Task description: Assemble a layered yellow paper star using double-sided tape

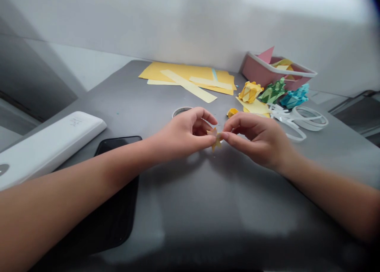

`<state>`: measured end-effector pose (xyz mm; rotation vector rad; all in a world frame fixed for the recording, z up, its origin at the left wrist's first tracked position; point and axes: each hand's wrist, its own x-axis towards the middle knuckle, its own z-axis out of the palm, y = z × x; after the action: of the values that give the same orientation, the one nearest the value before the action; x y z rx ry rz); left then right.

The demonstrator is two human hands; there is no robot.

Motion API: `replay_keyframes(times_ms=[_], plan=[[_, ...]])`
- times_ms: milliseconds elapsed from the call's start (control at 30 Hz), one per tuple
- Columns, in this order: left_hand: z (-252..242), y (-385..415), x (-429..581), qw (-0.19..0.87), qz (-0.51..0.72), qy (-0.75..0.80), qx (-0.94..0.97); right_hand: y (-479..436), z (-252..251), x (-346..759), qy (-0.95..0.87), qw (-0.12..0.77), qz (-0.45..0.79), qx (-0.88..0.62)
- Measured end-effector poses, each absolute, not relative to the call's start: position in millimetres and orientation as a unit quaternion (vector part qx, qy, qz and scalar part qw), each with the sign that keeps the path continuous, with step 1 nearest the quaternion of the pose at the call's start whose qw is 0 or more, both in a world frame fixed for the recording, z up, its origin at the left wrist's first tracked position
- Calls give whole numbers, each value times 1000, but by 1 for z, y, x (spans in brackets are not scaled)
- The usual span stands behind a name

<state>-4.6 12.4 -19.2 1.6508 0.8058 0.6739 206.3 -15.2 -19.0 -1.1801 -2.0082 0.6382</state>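
Between my two hands is a small yellow paper star with pointed tips, held just above the grey table. My left hand pinches it from the left with thumb and fingers. From the right, the thumb and forefinger of my right hand close on its edge. Part of the star is hidden behind the fingertips. Just beyond my right hand lies a small yellow paper curl. A roll of tape is partly covered by my left hand.
Yellow paper sheets and strips lie at the back. To the right are yellow, green and blue folded paper pieces, a pink bin and white tape rolls. A white device and a black tablet lie left.
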Motion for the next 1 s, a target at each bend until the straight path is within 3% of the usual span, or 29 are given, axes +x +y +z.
replay_keyframes(times_ms=[400,500,600,767,1000], plan=[[-16,12,-5,593,308,358,652,-17,-21,205,-751,367,291,-466],[-11,9,-4,589,317,362,649,-19,-22,204,-742,404,297,-446],[-7,8,-3,578,330,381,641,-22,-21,202,-756,450,207,-427],[-8,8,-4,589,332,364,640,-26,-17,199,-811,414,-14,-412],[-10,8,-4,587,330,362,645,-24,-18,200,-829,396,-86,-385]])
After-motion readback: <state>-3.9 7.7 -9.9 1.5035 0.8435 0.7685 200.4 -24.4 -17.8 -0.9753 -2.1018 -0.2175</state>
